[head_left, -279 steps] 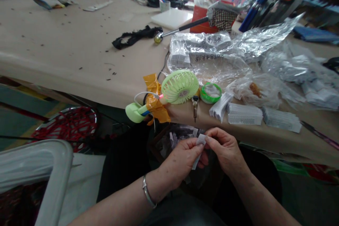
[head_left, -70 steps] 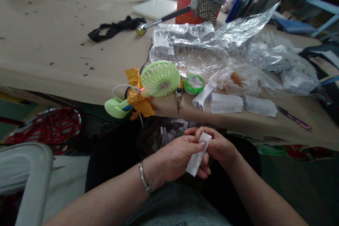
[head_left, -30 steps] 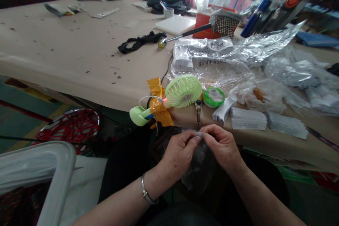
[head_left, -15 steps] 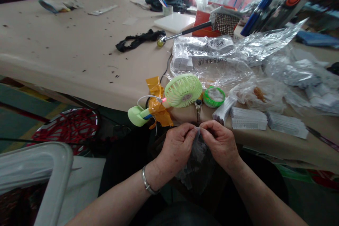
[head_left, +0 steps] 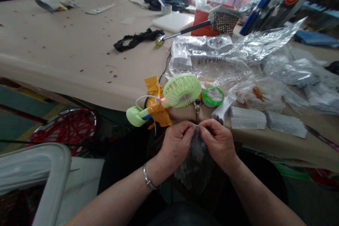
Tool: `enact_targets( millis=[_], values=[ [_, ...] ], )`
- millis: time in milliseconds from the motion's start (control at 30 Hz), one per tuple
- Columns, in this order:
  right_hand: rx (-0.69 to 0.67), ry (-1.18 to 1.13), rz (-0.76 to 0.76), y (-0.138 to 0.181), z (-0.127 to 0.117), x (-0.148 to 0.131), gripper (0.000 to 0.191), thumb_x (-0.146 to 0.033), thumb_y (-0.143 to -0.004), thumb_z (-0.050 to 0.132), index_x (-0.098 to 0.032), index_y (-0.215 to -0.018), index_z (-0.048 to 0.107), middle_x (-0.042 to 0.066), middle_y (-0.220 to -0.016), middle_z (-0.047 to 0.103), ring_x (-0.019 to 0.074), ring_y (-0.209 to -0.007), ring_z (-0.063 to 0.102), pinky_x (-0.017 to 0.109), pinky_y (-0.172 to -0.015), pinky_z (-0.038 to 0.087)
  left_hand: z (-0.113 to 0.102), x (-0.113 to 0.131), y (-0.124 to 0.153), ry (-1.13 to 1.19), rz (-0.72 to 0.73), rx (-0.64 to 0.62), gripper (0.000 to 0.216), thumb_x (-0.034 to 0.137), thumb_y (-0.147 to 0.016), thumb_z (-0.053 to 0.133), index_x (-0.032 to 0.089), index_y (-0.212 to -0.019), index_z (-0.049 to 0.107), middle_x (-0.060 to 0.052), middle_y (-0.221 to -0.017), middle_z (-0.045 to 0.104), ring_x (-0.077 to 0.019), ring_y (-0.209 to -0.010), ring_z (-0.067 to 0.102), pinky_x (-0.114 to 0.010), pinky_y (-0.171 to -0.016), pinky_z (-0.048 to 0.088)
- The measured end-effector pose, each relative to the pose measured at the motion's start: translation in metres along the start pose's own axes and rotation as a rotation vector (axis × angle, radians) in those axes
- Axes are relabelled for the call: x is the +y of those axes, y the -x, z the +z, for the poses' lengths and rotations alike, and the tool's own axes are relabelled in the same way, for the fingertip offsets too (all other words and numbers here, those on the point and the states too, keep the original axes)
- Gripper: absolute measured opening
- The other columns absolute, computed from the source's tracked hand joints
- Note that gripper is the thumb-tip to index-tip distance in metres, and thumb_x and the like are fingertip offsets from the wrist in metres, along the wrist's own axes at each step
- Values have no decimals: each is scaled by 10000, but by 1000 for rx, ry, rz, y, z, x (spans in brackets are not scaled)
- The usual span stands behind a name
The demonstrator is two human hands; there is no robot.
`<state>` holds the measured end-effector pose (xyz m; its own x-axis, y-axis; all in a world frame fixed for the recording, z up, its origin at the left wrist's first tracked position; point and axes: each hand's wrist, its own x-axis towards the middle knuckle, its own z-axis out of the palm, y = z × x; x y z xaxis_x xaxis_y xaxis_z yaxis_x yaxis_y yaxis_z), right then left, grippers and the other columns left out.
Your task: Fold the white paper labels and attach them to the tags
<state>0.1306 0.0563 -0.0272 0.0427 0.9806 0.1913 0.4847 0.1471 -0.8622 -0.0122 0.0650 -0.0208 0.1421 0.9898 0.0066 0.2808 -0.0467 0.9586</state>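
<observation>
Left hand (head_left: 176, 143) and right hand (head_left: 219, 143) have come forward to the edge of the table (head_left: 79, 53), and the label (head_left: 196, 125), whose printed face showed earlier, is now only a thin pale edge. It sits between the fingertips of both hands, thumbs and forefingers pinched narrow on it, close by the tip of the tool (head_left: 197, 107); whether it touches the tip, I cannot tell. Good handling here probably means a light, even pinch, edges kept straight, and skin kept off the metal point, which may be hot.

Below the hands is a hazy bag (head_left: 194, 169), its contents too dim to name. Off to the left, a basin (head_left: 63, 162) holds dark reddish stuff (head_left: 18, 201). Beyond the fingers, a green tub (head_left: 212, 105) holds something white, with stacks (head_left: 248, 118) of labels to its right. Farther back, a clear bag (head_left: 217, 65) holds white bundles (head_left: 181, 61); farthest, a cup (head_left: 166, 9) holds pens (head_left: 160, 1).
</observation>
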Motion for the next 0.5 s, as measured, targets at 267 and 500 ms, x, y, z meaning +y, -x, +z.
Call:
enact_targets(
  millis=[267,500],
  values=[
    [-34,-35,-2,9,-4,-1,104,-291,-847,572,-200,-848,622,-9,-710,639,124,-641,593,217,-609,474,-3,8,8,33,-19,-38,188,250,-839,526,178,-750,674,12,-666,645,-114,-622,558,-199,-604,423],
    [44,326,-333,22,-45,5,86,-189,-849,567,-237,-899,618,25,-816,668,173,-770,628,297,-734,509,-7,-14,17,5,-99,-99,198,279,-847,531,187,-812,702,-14,-751,694,-149,-701,608,-227,-665,455]
  ],
)
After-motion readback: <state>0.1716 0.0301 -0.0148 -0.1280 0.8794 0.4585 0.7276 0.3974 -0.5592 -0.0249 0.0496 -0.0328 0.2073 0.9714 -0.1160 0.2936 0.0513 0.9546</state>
